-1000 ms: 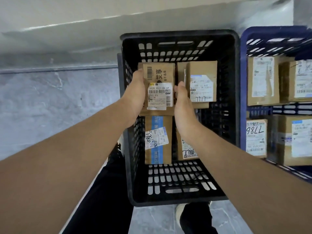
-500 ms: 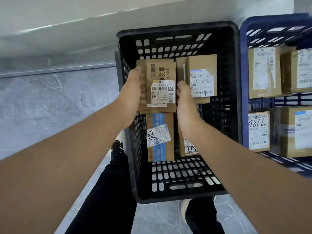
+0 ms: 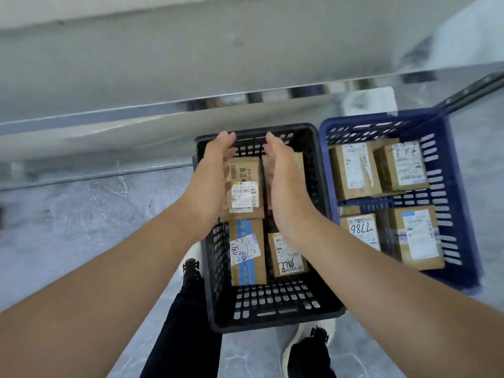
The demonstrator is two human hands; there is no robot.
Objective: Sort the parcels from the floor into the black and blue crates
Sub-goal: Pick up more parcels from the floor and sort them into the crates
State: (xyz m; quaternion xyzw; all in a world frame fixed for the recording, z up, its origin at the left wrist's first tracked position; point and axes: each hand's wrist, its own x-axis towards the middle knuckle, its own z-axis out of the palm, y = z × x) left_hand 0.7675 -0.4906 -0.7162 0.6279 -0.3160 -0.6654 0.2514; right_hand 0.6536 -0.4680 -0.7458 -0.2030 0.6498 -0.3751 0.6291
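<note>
Parcel [image 3: 244, 186]: brown, white label, in black crate [image 3: 270, 324].
Left hand [image 3: 215, 184], right hand [image 3: 286, 186]: flank it, fingers straight.
Blue crate [image 3: 461, 214]: alongside.

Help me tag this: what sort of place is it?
Likely a courier depot: labelled brown cardboard parcels sit in a black slotted plastic crate and a blue slotted plastic crate on a grey floor.

Grey marbled floor [image 3: 68, 227] (steel rail [image 3: 191, 102] above)
</note>
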